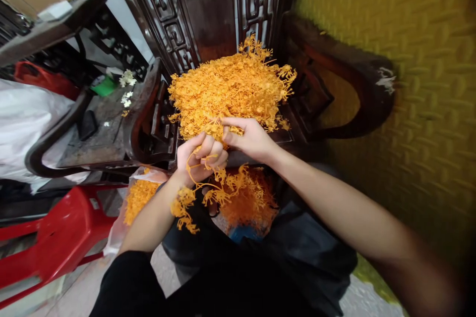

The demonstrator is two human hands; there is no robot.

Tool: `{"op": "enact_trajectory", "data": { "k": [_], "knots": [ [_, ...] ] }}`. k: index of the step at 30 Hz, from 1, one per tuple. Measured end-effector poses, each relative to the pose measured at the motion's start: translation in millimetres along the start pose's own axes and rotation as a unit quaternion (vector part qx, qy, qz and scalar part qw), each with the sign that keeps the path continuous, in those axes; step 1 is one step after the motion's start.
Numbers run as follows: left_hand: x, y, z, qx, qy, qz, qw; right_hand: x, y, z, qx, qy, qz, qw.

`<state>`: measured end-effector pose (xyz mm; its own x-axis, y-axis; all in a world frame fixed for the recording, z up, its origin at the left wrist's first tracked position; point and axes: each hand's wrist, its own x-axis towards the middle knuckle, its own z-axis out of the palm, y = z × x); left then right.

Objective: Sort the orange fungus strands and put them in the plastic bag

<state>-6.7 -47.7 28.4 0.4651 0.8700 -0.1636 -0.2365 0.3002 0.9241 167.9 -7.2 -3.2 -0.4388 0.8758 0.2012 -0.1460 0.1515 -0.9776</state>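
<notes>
My left hand [203, 156] is closed in a fist around a bunch of orange plastic sprigs [219, 190], whose branched ends dangle below the wrist and over my lap. Just to its right, my right hand [245, 136] pinches an orange piece [235, 131] between thumb and fingers, close to the left fist. Behind both hands, a large heap of the same orange sprigs [226, 89] lies on the seat of a dark carved wooden chair [213, 15]. More orange pieces [249, 203] sit low between my knees, above something blue.
A bag [111, 242] of orange pieces stands on the floor at left, beside a red plastic chair [67, 223]. Another dark wooden chair holds a phone [87, 125], a green roll [103, 85] and small white flowers [127, 99]. A yellow textured sheet [416, 84] covers the right side.
</notes>
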Motion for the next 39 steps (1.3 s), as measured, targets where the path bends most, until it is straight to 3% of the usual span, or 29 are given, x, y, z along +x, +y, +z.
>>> {"op": "enact_trajectory", "data": {
  "k": [4, 7, 9, 11, 15, 18, 21, 23, 25, 27, 29, 33, 39],
  "knots": [
    [3, -3, -0.8, -0.061, -0.032, -0.03, 0.997, 3, -6, 7, -0.001, -0.04, -0.035, 0.999],
    [3, -4, -1.4, -0.105, -0.053, -0.04, 0.992, 5, -7, 11, -0.016, -0.023, -0.059, 0.998],
    [0, -4, -1.9, -0.106, -0.06, -0.043, 0.992, 5, -6, 8, -0.08, -0.007, -0.093, 0.992],
    [-3, -2, -1.7, -0.093, -0.088, -0.023, 0.991, 6, -4, -2, -0.195, 0.01, -0.147, 0.97],
    [-6, 1, 2.2, -0.073, -0.129, 0.025, 0.989, 10, -2, -29, -0.411, 0.059, -0.229, 0.88],
    [-4, 0, 5.8, -0.069, -0.12, -0.009, 0.99, 17, 0, -41, -0.492, 0.071, -0.222, 0.839],
    [-4, -3, 5.7, -0.065, -0.143, -0.016, 0.988, 27, 8, -52, -0.51, 0.112, -0.197, 0.83],
    [-7, -3, 2.3, -0.054, -0.186, -0.001, 0.981, 33, 13, -63, -0.472, 0.179, -0.165, 0.847],
    [-9, -3, -3.3, -0.039, -0.204, 0.008, 0.978, 34, 17, -73, -0.371, 0.222, -0.107, 0.896],
    [-9, -4, -10.1, -0.029, -0.173, 0.015, 0.984, 32, 19, -78, -0.214, 0.197, -0.02, 0.957],
    [-5, -6, -16.4, -0.014, -0.127, 0.026, 0.991, 27, 17, -77, -0.062, 0.152, 0.055, 0.985],
    [4, -9, -24.7, 0.105, -0.06, 0.064, 0.991, 20, 8, -70, 0.095, 0.112, 0.095, 0.985],
    [10, -13, -26.5, 0.363, -0.011, 0.05, 0.931, 20, -3, -66, 0.182, 0.081, 0.122, 0.972]
  ]
}}
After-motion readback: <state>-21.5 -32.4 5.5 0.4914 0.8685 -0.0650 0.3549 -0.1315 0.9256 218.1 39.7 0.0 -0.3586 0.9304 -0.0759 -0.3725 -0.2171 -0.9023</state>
